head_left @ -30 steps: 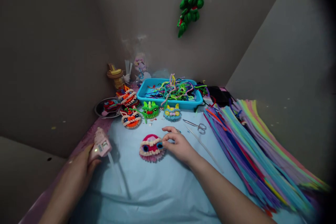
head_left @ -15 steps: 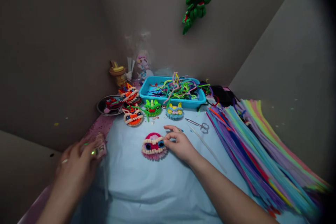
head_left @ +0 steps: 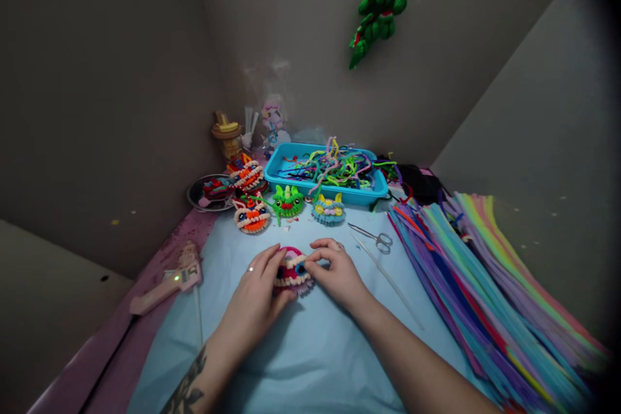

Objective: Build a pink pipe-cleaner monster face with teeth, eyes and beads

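On the blue cloth (head_left: 310, 356) in the head view, a pink toy (head_left: 292, 281) is resting between both hands. Freed from the glue gun (head_left: 180, 280), the left hand (head_left: 259, 288) is now helping steady it, while the right hand (head_left: 334, 272) is pinching at its blue eye (head_left: 299, 268).

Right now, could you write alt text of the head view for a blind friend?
A person's left hand and right hand hold a pink fuzzy face on a blue sheet. A pink glue gun lies to the left, scissors and colorful stems to the right, a blue tray of tangled ones behind.
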Action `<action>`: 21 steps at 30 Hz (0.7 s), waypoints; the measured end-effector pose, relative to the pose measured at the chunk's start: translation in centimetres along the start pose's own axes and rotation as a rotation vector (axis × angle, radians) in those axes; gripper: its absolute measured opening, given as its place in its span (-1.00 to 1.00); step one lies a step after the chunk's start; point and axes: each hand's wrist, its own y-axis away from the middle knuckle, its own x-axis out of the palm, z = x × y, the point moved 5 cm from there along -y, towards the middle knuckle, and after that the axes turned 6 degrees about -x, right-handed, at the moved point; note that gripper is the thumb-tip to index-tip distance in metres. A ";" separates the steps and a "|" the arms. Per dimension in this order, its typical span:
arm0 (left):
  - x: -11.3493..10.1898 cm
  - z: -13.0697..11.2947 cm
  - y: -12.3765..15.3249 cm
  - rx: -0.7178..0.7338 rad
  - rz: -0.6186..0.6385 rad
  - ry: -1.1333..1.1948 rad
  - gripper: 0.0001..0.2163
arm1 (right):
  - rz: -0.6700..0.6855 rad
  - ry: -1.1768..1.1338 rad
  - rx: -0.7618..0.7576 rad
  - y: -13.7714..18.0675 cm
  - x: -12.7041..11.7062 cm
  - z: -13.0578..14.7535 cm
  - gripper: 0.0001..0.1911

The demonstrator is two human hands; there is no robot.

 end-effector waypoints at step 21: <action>-0.2 0.7 -0.1 -0.045 -0.027 0.130 -0.56 | 0.133 0.194 -0.574 2.8 0.1 3.8 -0.65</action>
